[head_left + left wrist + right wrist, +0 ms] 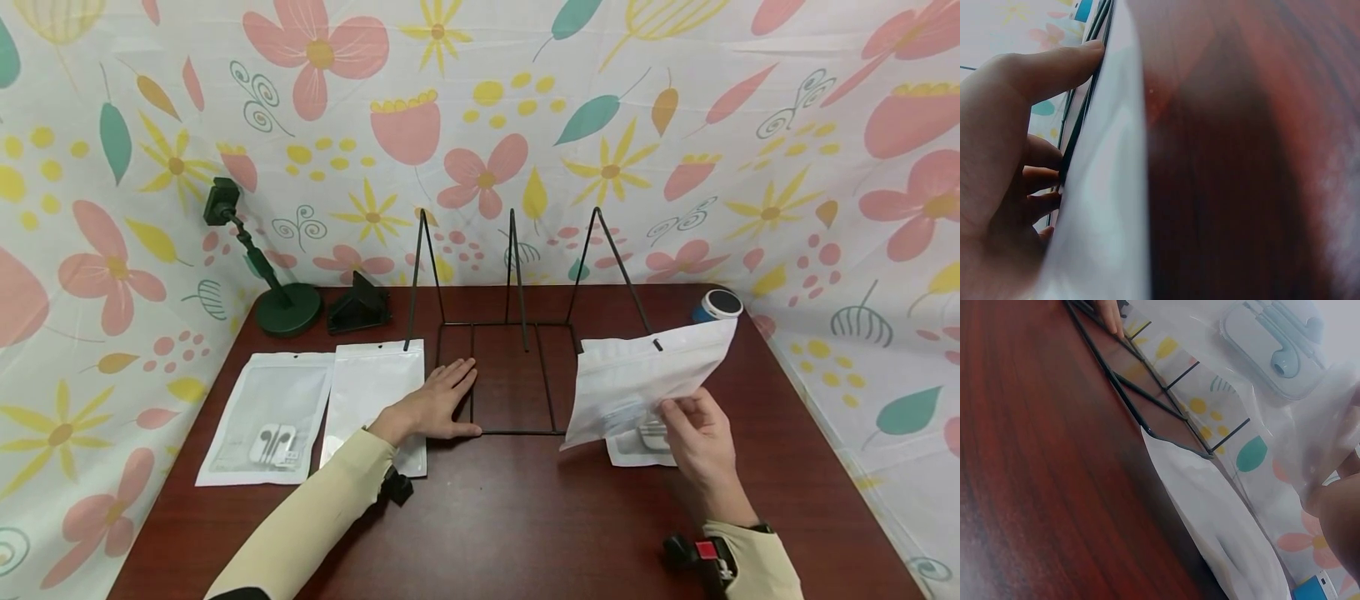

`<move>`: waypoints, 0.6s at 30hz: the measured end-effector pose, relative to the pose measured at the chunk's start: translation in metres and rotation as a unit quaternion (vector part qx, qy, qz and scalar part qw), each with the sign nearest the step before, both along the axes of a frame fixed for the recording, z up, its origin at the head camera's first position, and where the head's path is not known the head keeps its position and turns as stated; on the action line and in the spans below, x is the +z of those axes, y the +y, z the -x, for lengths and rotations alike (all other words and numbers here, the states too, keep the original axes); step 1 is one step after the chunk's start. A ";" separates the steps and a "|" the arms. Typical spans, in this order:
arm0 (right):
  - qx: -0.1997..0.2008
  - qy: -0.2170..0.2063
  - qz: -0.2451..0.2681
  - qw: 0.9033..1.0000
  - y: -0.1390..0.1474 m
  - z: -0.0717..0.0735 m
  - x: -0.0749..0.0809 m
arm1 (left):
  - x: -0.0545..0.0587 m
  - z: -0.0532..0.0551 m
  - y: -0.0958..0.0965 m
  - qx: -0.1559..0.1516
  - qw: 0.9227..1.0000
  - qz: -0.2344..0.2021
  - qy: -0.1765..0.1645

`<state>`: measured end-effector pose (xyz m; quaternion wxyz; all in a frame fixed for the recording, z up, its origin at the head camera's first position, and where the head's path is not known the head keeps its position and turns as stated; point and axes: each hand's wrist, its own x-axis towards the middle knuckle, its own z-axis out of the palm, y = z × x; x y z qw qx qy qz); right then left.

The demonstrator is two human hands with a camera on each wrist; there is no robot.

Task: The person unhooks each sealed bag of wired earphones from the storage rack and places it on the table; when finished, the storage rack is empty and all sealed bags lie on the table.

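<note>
My right hand [701, 442] pinches the lower right edge of a white zip pouch [645, 375]. This pouch is raised and tilted, its punched top right at the tip of the right hook on a black wire rack [517, 432]. In the right wrist view a boxed pair of earphones [1279, 356] shows through its clear side. Another pouch [637, 452] lies partly hidden beneath it. My left hand [442, 404] rests with spread fingers on the left side of the rack's base, beside a white pouch [367, 387] at the left hook.
A clear-fronted pouch [251, 392] with boxed earphones lies far left. Behind it stand a dark green stand [288, 310] and a small black holder [358, 308]. At the back right is a blue and white round container [718, 305]. A floral cloth [480, 100] borders the table.
</note>
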<state>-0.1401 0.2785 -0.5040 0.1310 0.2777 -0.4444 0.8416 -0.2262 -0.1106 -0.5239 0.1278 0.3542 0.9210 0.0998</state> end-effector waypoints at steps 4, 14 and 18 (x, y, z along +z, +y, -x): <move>0.004 0.000 0.008 1.000 0.000 -0.001 0.000 | -0.001 0.000 0.000 -0.001 1.000 0.000 0.004; -0.004 0.010 -0.001 1.000 0.002 -0.004 0.003 | 0.000 0.000 0.000 0.001 1.000 -0.001 -0.003; -0.004 0.013 0.003 1.000 0.002 -0.006 0.005 | 0.001 0.000 0.000 0.002 1.000 0.006 -0.002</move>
